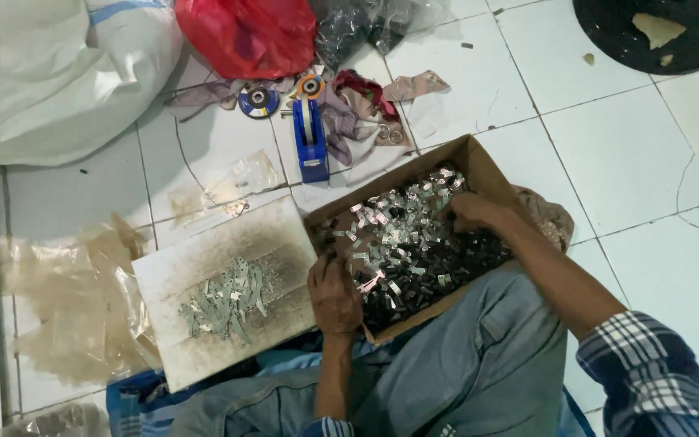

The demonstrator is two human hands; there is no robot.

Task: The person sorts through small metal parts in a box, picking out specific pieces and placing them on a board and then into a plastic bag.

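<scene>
A cardboard box (479, 159) rests on my lap and the tiled floor, filled with several small silvery and dark metal pieces (414, 235). My right hand (472, 212) reaches into the box's far side, its fingers curled down among the pieces. My left hand (335, 293) grips the box's near-left edge, fingers dipped into the pieces. To the left lies a worn white board (204, 259) with a small pile of flat silvery strips (224, 306) on it. Whether either hand holds a piece is hidden.
A blue tape dispenser (311, 133) and a grinding disc (258, 100) lie on the floor behind the board. A large white sack (50, 73), a red plastic bag (248, 34), clear plastic sheets (58, 307) and a black round disc (657, 32) surround me.
</scene>
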